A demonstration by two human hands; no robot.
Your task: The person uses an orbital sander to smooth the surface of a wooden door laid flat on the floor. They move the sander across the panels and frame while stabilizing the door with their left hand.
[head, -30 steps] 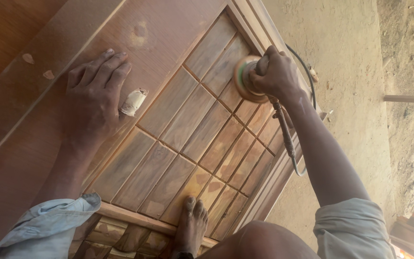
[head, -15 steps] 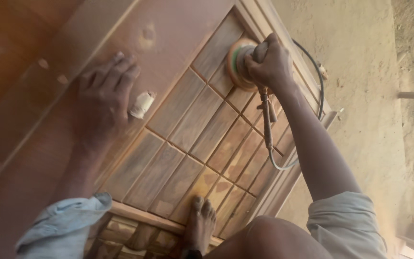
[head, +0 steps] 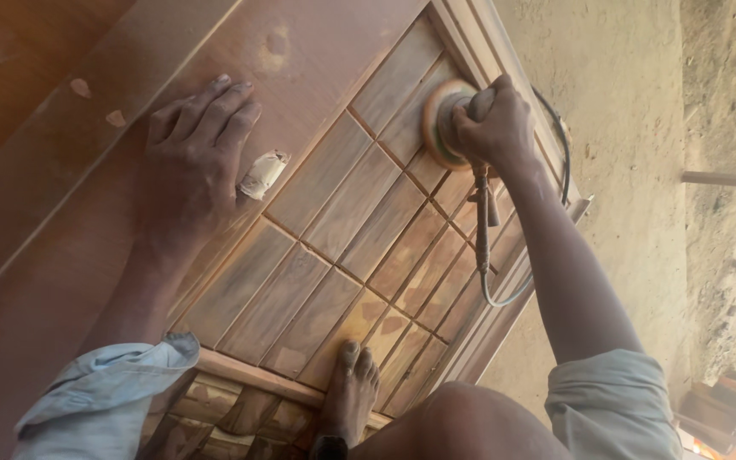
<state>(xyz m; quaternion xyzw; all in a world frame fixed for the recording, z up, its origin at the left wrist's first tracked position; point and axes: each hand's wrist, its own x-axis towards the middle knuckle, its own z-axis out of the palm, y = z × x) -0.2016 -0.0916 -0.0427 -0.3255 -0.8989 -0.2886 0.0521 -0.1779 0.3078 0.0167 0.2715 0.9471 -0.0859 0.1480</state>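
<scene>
Head view: right hand (head: pixel 494 128), upper centre-right, has its fingers wrapped tight around a round sander (head: pixel 443 124) pressed on the slatted wooden door (head: pixel 334 247), near its upper right corner. Left hand (head: pixel 193 166), upper left, lies flat with fingers spread, holding nothing, just beside a folded scrap of sandpaper (head: pixel 262 174). Slats look pale and dusty already; lower slats by the bare foot (head: pixel 349 399) seem darker, likely unsanded.

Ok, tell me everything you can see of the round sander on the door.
The sander is a small handheld tool with a round disc whose rim looks orange-tan. It lies flat against a slatted panel near the wooden door's far edge. The right hand covers its body from above, so its housing is mostly hidden. A thin hose or cable runs from it and loops past the door's edge.
</scene>
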